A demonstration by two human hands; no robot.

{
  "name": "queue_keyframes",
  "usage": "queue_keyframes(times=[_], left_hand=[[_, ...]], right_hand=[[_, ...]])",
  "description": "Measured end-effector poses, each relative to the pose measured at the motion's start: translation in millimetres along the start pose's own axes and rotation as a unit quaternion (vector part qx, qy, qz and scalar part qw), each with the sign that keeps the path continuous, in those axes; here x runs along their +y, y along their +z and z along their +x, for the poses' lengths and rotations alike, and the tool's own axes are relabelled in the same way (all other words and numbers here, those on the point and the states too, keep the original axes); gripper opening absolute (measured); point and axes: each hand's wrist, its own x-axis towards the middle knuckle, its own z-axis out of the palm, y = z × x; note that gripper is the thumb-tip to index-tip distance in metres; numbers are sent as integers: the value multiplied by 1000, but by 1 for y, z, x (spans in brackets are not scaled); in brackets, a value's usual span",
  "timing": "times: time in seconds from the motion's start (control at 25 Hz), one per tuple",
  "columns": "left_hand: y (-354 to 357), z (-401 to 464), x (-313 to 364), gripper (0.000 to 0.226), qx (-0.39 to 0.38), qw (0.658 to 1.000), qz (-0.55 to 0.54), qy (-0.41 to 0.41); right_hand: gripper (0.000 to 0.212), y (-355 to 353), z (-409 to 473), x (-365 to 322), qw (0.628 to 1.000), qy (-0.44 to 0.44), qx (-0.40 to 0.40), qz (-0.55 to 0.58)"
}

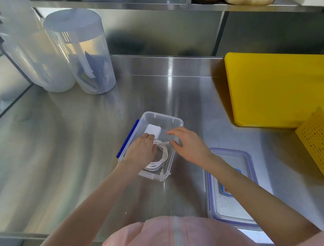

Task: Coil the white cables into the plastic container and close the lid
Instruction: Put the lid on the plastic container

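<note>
Now the cable lies coiled in the container, left hand curled on it, right hand open just beside its loose end, which could spring over the rim and jam the lid if that hold eases

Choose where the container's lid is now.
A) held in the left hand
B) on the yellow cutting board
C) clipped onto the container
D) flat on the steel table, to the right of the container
D: the lid lies flat on the steel table, to the right of the open container.
</note>
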Motion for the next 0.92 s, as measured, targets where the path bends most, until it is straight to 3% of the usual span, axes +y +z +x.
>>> queue_keyframes(times=[0.2, 0.36, 0.64, 0.92], left_hand=[[-5, 5, 47, 33, 36, 993, -68, 90], [12, 6, 84, 33, -2, 986, -89, 144], [62, -14, 108, 37, -145, 972, -122, 142], [73, -28, 114, 32, -195, 957, -177, 123]], right_hand=[[37, -20, -37, 35, 996, 78, 33, 0], [39, -30, -72, 62, 985, 164, 47, -2], [44, -26, -125, 97, 949, 312, 51, 15], [48, -15, -135, 102, 922, 385, 36, 28]])
